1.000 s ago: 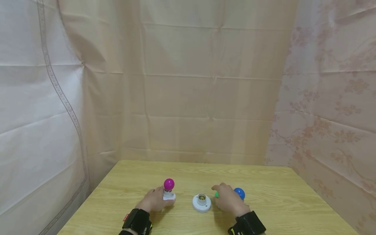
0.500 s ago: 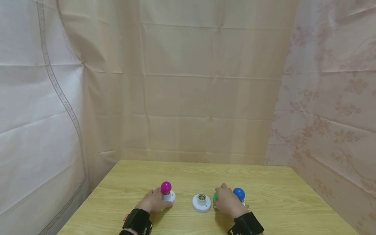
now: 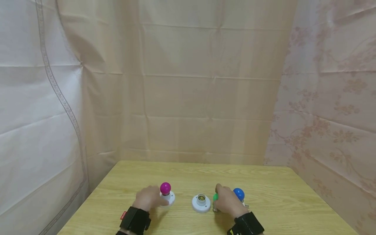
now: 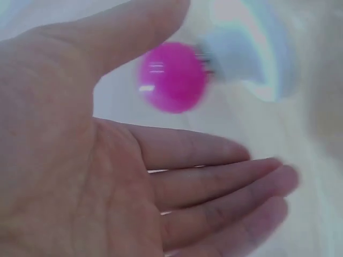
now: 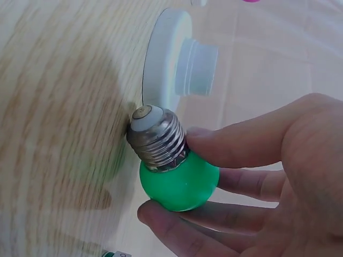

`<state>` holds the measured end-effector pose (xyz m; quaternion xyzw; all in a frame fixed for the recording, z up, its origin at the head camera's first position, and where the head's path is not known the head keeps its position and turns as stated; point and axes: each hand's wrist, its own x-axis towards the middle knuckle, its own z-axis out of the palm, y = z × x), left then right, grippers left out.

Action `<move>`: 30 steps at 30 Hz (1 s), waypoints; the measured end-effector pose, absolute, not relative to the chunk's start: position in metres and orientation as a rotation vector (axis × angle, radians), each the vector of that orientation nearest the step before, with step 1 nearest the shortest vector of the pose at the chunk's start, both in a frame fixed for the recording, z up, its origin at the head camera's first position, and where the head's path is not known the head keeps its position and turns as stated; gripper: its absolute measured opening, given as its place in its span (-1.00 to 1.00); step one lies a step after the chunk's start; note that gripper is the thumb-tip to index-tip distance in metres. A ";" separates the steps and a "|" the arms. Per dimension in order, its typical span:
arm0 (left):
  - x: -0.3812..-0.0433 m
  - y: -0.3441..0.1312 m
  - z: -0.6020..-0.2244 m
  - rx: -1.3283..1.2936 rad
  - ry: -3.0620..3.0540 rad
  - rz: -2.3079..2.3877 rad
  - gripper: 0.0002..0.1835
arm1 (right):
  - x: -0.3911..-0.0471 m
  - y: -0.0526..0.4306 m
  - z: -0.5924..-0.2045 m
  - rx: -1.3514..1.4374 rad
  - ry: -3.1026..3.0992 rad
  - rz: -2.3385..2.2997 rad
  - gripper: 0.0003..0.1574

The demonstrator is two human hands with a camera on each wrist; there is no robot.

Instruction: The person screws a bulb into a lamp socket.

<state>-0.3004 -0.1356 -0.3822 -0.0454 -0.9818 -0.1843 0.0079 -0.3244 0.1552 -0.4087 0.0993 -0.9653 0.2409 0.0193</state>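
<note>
Bulb [image 5: 179, 184], green, pinched between right fingers [image 5: 177, 230]

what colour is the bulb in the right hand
The bulb is green, clearest in the right wrist view.

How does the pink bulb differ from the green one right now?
Colour: the pink bulb is magenta-pink; the green bulb is bright green.
Seating: the pink bulb stands in a white holder; the green bulb is out of any holder, its metal screw base exposed.
Grip: the right hand holds the green bulb; the left hand is open beside the pink bulb.
Shared: both have round, coloured globes.
</note>
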 end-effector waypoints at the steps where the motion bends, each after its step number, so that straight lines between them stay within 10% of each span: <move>1: -0.298 -0.134 -0.378 -0.142 -3.066 -0.561 -0.48 | -0.325 0.155 -0.408 0.316 -2.995 0.739 -0.41; 13: -0.297 -0.105 -0.372 -0.620 -2.946 -0.823 -0.45 | -0.321 0.157 -0.400 0.358 -2.983 0.711 -0.40; 30: -0.308 -0.053 -0.387 -0.600 -3.071 -0.770 -0.09 | -0.310 0.166 -0.376 0.555 -2.930 0.942 -0.40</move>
